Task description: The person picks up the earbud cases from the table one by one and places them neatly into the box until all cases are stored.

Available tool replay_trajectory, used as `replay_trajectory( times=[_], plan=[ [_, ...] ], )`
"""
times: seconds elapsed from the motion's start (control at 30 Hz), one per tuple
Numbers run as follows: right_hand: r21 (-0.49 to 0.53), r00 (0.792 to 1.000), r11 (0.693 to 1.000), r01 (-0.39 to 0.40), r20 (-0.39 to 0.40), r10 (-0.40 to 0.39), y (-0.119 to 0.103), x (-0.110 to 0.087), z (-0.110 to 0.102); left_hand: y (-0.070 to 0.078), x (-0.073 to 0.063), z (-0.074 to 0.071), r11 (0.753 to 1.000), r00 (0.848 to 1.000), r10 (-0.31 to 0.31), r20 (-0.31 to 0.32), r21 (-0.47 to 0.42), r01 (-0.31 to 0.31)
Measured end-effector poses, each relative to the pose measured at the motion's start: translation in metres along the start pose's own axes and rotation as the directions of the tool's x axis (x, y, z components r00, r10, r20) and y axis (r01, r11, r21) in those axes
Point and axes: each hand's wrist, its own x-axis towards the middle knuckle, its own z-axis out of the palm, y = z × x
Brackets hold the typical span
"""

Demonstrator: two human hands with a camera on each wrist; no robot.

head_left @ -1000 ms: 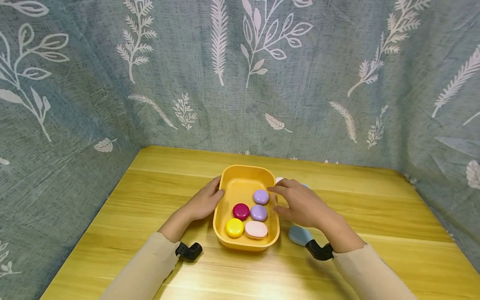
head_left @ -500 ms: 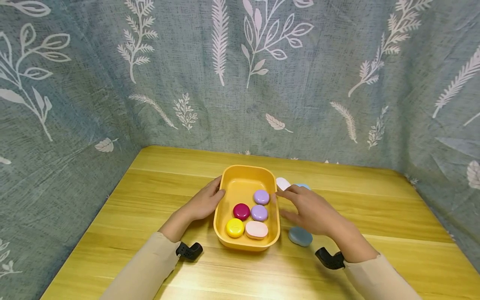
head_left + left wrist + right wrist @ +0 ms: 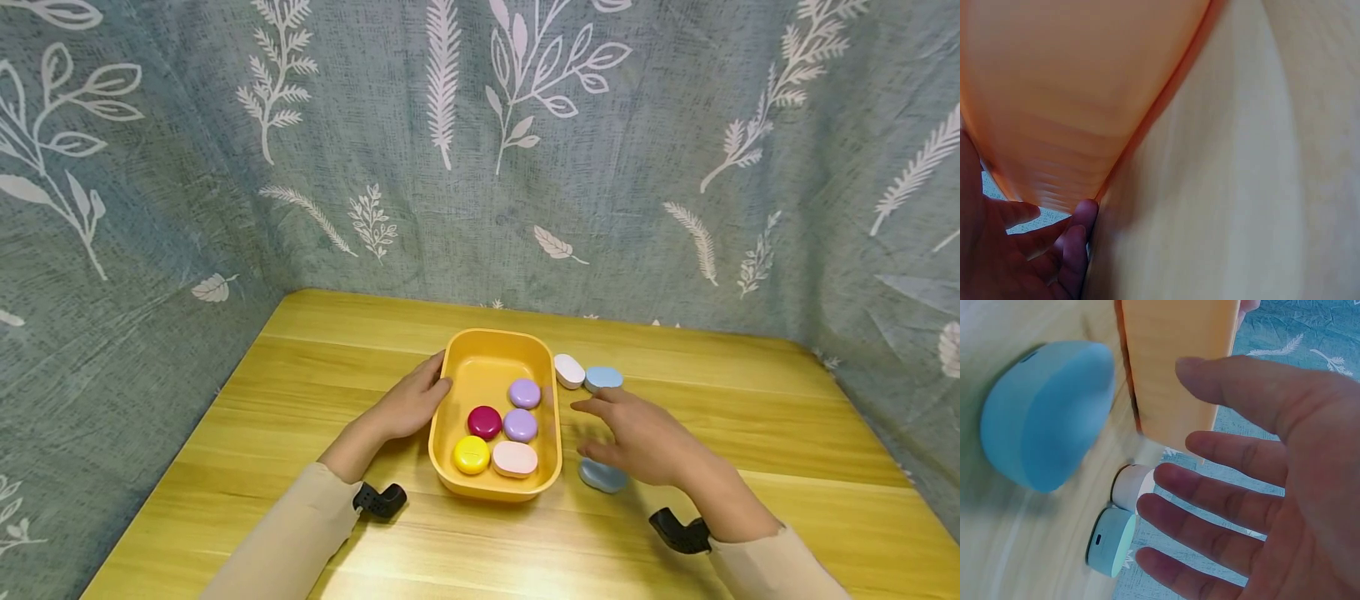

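Note:
A yellow plastic bin (image 3: 495, 492) stands on the wooden table. Its contents are several small smooth cases: a yellow round one (image 3: 471, 455), a crimson one (image 3: 484, 423), two lilac ones (image 3: 521, 425) and a pink oval one (image 3: 514, 459). At the bin's left wall my left hand (image 3: 405, 404) holds on, thumb at the rim and bent fingers outside. My right hand (image 3: 645, 437) hovers right of the bin, fingers spread, holding nothing. Beneath its thumb lies a blue-grey oval case (image 3: 602, 477), partly hidden in the head view. The right wrist view shows this case (image 3: 1047, 415) whole.
Right of the bin's far end, a white oval case (image 3: 569, 372) and a light blue one (image 3: 603, 379) lie close together on the table (image 3: 360, 333). A patterned cloth curtain (image 3: 450, 208) surrounds the table's back and sides.
My right hand has drawn back from the bin's right rim, moving right and towards me. The white and light blue cases have come into fuller view. My left hand stays in place.

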Motion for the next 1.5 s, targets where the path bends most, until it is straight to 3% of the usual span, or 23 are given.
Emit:
replay_trajectory(
  times=[0.37, 1.03, 1.5],
  plan=[
    [0.028, 0.997, 0.999, -0.018, 0.08, 0.016, 0.003, -0.006, 0.009, 0.0, 0.0, 0.0, 1.0, 1.0, 0.01, 0.004, -0.008, -0.01],
    [0.075, 0.989, 0.996, -0.051, 0.142, 0.04, 0.005, -0.014, 0.018, -0.001, 0.0, 0.0, 1.0, 1.0, 0.014, 0.004, -0.009, -0.014],
    [0.08, 0.988, 0.994, -0.071, 0.145, 0.059, 0.005, -0.012, 0.019, 0.002, -0.002, 0.0, 1.0, 1.0, 0.018, -0.001, -0.01, -0.018]
  ],
)
